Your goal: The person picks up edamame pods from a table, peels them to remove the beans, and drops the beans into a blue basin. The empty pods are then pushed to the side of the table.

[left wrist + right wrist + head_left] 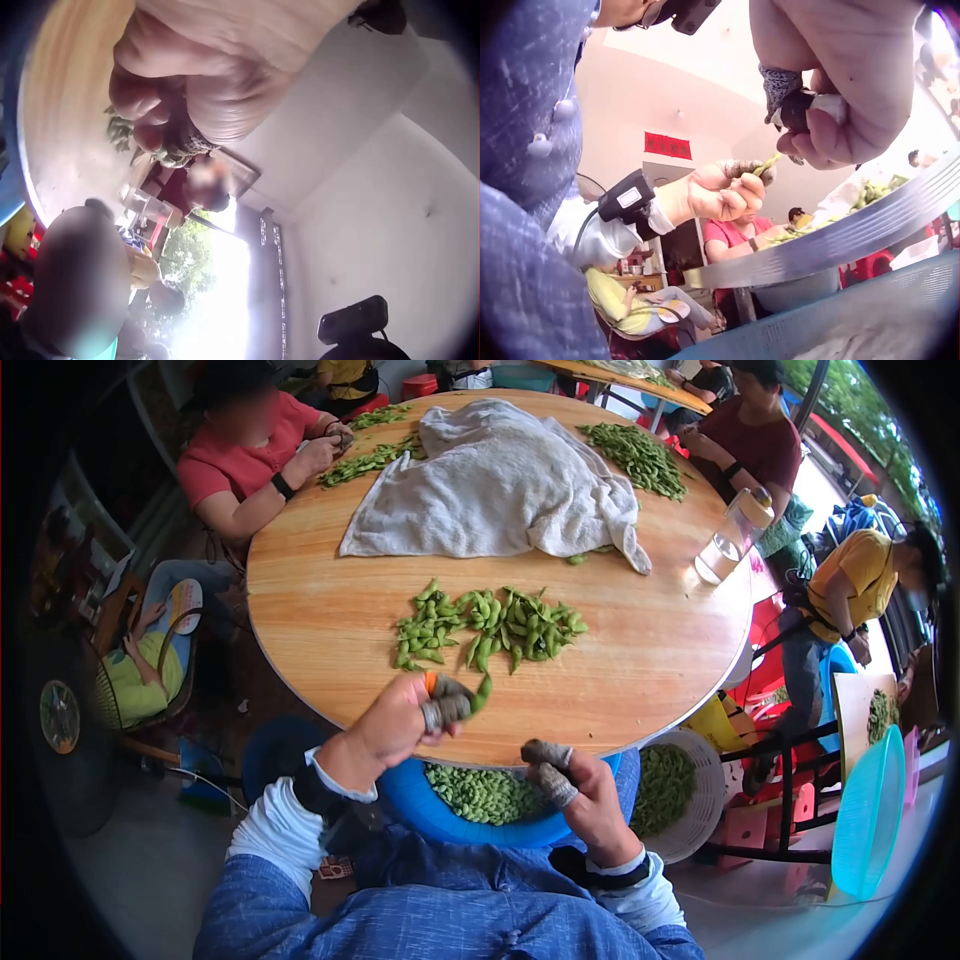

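Observation:
My left hand (393, 722) is over the near edge of the round table, pinching a green soybean pod (482, 692) between covered fingertips. An orange band and grey covers wrap its fingers. In the right wrist view the same pod (766, 166) sticks out from the thumb side. My right hand (597, 812) is lower right, just off the table edge, with grey covers on thumb and finger. Its fingers (821, 135) are curled, and no pod shows in them. Beneath both hands, a blue basin (405, 792) holds shelled beans (482, 796). Loose pods (520, 625) lie ahead on the table.
A white towel (500, 485) covers a mound mid-table (320, 620). Further pod piles (640, 458) lie beyond, near two seated people. A clear bottle (722, 550) stands at the right edge. A white basket (712, 800) of pods sits lower right, beside stools and a teal basin (866, 820).

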Demonstrator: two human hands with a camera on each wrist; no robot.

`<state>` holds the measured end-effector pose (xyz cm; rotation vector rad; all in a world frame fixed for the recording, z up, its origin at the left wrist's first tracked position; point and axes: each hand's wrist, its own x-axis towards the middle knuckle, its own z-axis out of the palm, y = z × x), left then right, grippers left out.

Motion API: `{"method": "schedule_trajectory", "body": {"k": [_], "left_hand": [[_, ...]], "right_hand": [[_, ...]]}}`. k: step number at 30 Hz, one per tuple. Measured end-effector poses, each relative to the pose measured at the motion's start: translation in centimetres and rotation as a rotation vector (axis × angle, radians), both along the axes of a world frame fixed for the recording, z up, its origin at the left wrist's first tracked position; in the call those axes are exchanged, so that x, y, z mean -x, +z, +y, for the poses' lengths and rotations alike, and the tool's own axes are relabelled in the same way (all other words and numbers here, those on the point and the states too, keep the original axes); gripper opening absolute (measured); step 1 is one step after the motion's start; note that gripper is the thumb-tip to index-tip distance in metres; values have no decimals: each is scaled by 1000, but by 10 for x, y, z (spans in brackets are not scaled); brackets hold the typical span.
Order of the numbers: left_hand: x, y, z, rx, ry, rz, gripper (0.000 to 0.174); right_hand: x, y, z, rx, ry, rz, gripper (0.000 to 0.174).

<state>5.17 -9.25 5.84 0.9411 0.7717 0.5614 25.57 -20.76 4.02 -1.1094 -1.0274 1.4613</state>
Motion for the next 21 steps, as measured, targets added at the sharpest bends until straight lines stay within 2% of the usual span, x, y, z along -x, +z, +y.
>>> {"method": "schedule_trajectory", "body": {"k": [2,3,6,7,9,21], "left_hand": [[-6,-2,-17,79,-89,-100,11],[-8,-4,-22,114,-119,-69,11],[-13,-8,-33,169,-205,-117,11],[-15,-7,-36,166,-185,-94,18],[-16,-6,-38,155,-190,-103,20],[-18,-2,-41,128,-220,-58,21]], "right_hand": [[5,6,5,18,12,107,29],[8,12,7,52,18,184,27],[9,11,6,43,66,244,24],[9,12,6,35,75,263,23],[9,11,3,17,90,303,22],[15,15,-2,13,10,232,29]]}}
